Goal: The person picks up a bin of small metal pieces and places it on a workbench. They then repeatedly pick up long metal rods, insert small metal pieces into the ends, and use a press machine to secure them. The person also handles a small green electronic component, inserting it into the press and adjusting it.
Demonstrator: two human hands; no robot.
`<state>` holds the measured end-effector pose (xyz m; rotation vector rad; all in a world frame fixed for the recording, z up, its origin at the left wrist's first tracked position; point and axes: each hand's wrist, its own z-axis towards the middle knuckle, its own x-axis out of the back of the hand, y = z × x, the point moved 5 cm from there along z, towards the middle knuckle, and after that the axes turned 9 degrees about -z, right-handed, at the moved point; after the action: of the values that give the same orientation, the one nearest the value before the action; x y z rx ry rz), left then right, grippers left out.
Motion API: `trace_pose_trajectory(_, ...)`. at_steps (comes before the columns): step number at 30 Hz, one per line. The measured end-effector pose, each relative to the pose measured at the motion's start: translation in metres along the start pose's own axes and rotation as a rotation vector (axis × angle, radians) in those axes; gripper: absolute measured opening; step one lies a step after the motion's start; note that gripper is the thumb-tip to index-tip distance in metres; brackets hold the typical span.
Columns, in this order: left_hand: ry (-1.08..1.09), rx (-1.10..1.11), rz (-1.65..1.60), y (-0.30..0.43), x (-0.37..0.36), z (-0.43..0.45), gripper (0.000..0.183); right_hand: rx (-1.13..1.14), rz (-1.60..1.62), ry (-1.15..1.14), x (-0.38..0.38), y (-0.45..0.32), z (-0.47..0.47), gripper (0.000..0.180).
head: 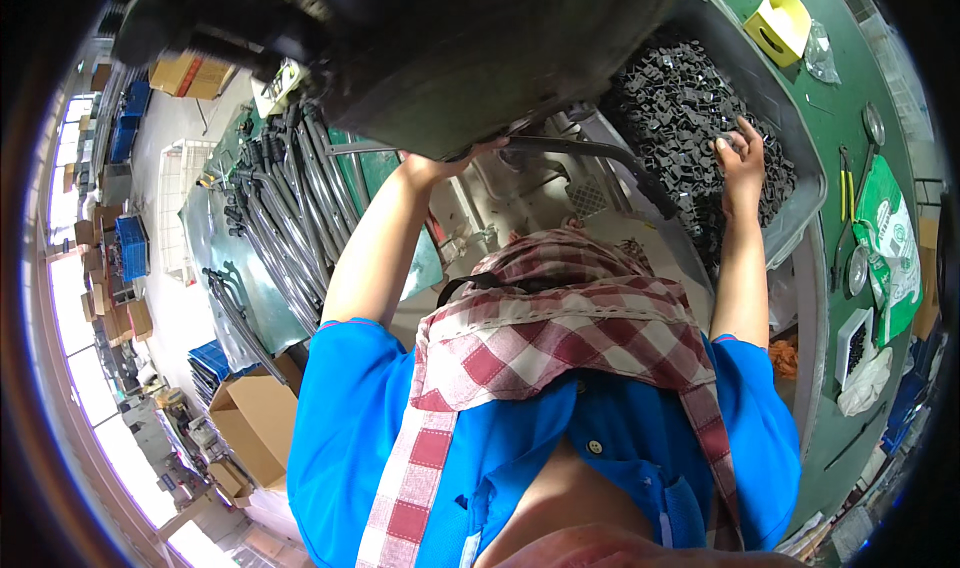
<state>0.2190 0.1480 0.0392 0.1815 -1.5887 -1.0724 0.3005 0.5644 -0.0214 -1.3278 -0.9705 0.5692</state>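
My left hand (444, 167) is at the lower edge of a large dark machine part (480, 65), which hides some of its fingers. It grips a long bent metal tube (566, 145), whose pale end sticks out to the left and whose black end curves down to the right. My right hand (742, 159) is raised over a grey plastic bin (806, 170) heaped with small black clips (675, 110). Between its thumb and forefinger is a small dark piece, apparently one of these clips; the other fingers are partly spread.
Many bent tubes (292, 208) lie on a green-topped table (262, 305) to my left, beside an open cardboard box (255, 418). On the green bench (817, 117) at right are a yellow holder (780, 24), pliers (845, 185), a green-and-white bag (889, 245) and a white tray (855, 346).
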Motion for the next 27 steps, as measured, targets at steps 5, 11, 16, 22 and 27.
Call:
trace_pose_trajectory(5, 0.237, -0.006, -0.135, -0.014, -0.022, -0.024, 0.033, 0.124, -0.013, -0.17, -0.06, -0.051, -0.015, 0.066)
trace_pose_trajectory(11, 0.282, 0.033, -0.102, -0.021, -0.035, -0.031, 0.036, 0.406, -0.24, -0.62, -0.175, -0.092, -0.074, 0.035)
trace_pose_trajectory(16, 0.191, -0.135, 0.007, -0.018, -0.041, -0.025, 0.043, 0.728, -0.392, -0.514, -0.206, -0.105, -0.095, 0.034)
trace_pose_trajectory(22, 0.24, -0.218, 0.233, -0.022, -0.045, -0.023, 0.03, 0.73, -0.394, -0.529, -0.205, -0.116, -0.103, 0.042)
trace_pose_trajectory(27, 0.277, -0.346, 0.274, -0.022, -0.039, -0.028, 0.023, 0.839, -0.519, -0.441, -0.214, -0.119, -0.115, 0.04)
